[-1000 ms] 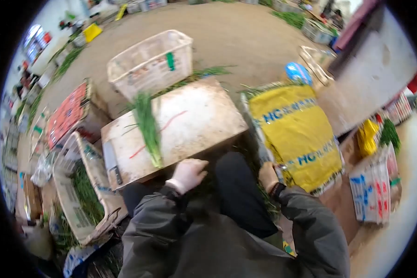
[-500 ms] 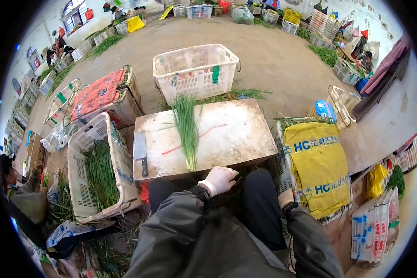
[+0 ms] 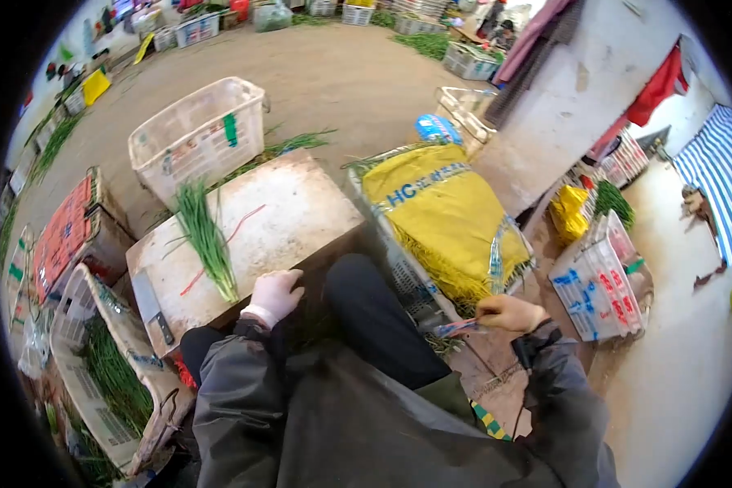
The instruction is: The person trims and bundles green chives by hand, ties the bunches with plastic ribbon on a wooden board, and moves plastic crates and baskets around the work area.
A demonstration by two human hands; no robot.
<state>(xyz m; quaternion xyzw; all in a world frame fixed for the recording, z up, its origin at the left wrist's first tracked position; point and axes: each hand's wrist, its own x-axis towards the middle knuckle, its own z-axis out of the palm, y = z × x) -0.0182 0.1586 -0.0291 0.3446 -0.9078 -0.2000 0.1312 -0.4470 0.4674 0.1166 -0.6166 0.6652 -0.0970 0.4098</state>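
My left hand point(image 3: 274, 298), in a pale glove, rests at the near edge of the white board point(image 3: 285, 195), its fingers curled; what it holds, if anything, is hidden. On the board lie a bunch of green stalks point(image 3: 205, 236), a red string point(image 3: 237, 234) and a knife point(image 3: 151, 306). My right hand point(image 3: 508, 313), also gloved, is closed at the near corner of a crate covered by a yellow sack point(image 3: 443, 211). Beside its fingers shows a small strip point(image 3: 455, 327) coloured red and blue, pinched at its end.
A white crate point(image 3: 199, 134) stands beyond the board. Left are a crate of greens point(image 3: 110, 374) and one with a red cover point(image 3: 65, 228). A marked white crate point(image 3: 598, 285) is at the right, near a leaning panel point(image 3: 537, 122).
The view has turned right. My right hand has moved from the crate's side to its near corner, and the coloured strip now shows at its fingers. The sack's near edge is lifted, baring greens.
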